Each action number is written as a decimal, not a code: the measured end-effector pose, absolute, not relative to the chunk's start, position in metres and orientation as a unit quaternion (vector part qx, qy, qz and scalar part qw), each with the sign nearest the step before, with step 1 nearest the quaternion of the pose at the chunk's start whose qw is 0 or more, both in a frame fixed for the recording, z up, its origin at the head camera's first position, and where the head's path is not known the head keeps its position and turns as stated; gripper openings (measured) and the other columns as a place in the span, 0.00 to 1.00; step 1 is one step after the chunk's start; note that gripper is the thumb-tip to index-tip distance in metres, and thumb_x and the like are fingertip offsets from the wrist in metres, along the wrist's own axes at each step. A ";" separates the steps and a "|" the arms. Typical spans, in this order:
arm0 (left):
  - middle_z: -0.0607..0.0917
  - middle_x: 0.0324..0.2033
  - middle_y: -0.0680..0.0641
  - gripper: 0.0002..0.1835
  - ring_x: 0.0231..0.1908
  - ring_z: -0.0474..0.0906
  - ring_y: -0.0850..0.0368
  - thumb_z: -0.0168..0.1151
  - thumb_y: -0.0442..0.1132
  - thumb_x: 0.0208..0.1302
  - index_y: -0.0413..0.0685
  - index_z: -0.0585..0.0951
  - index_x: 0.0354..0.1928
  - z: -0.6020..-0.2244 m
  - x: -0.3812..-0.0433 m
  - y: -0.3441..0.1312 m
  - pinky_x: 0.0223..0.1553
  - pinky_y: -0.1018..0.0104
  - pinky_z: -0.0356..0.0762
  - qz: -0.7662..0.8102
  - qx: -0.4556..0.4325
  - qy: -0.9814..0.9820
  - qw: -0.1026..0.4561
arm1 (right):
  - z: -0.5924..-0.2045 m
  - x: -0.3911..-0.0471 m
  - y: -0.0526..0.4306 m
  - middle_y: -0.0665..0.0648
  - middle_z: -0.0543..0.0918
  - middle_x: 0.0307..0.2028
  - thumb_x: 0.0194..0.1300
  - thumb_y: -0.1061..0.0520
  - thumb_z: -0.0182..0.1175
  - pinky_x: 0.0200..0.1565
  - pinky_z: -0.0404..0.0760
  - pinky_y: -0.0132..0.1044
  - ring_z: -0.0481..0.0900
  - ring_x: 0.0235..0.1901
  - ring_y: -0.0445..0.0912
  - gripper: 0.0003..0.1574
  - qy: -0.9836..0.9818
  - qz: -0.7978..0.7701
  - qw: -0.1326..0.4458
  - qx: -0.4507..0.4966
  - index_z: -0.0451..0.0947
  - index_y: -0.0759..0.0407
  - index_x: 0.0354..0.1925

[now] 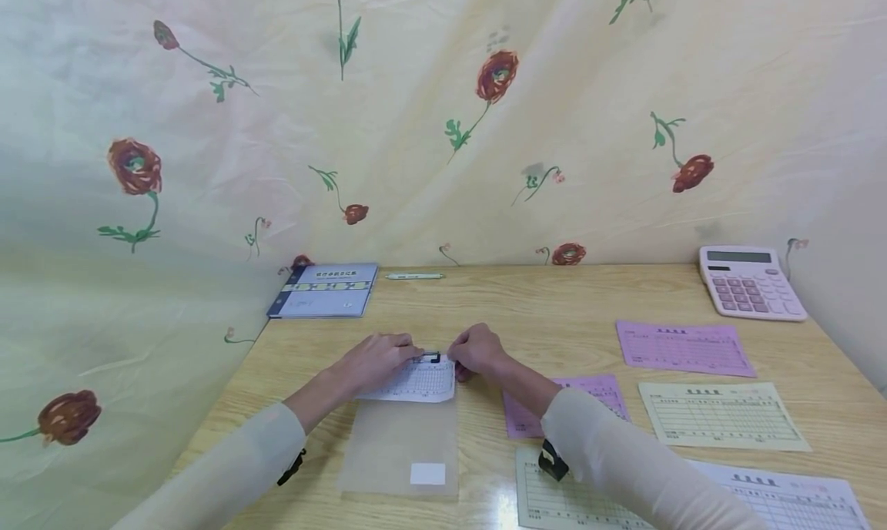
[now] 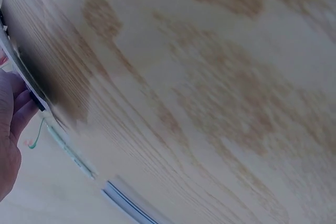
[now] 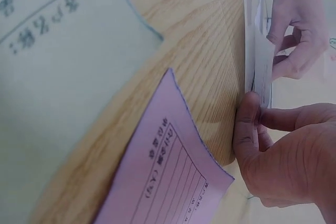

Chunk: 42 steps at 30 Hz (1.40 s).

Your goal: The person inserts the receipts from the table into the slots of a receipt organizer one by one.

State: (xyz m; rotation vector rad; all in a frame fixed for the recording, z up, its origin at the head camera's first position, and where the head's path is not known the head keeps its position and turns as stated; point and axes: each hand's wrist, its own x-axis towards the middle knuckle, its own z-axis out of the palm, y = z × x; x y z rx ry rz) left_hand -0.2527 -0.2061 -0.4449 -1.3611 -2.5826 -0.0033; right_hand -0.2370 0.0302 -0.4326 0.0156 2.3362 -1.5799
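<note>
A translucent clip folder (image 1: 395,445) with a white label lies in front of the person. Across its upper part is a white printed form (image 1: 416,382), beside a black metal clip (image 1: 431,357) at the top. The left hand (image 1: 379,360) bends over the form's upper left, thumb and fingers gripping at the clip. Pinched between right thumb and index finger is the form's upper right edge; that hand (image 1: 478,351) also appears in the right wrist view (image 3: 286,156). Seen edge-on there, the form (image 3: 265,72) stands raised between both hands. The left wrist view catches only part of the left hand (image 2: 10,124).
Purple forms (image 1: 682,348), pale green forms (image 1: 721,416) and another white form (image 1: 783,495) lie to the right. At the back stand a blue-grey booklet (image 1: 326,291), a pen (image 1: 413,276) and a pink calculator (image 1: 751,283). Floral cloth (image 1: 416,129) hangs behind the wooden table.
</note>
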 end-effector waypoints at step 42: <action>0.83 0.37 0.53 0.11 0.26 0.73 0.66 0.70 0.37 0.73 0.46 0.91 0.54 -0.443 -0.260 -0.208 0.29 0.74 0.80 0.020 -0.483 -0.868 0.110 | -0.435 -0.231 0.035 0.61 0.88 0.27 0.70 0.69 0.67 0.27 0.89 0.36 0.85 0.20 0.46 0.07 0.839 -0.526 0.130 -0.054 0.87 0.75 0.43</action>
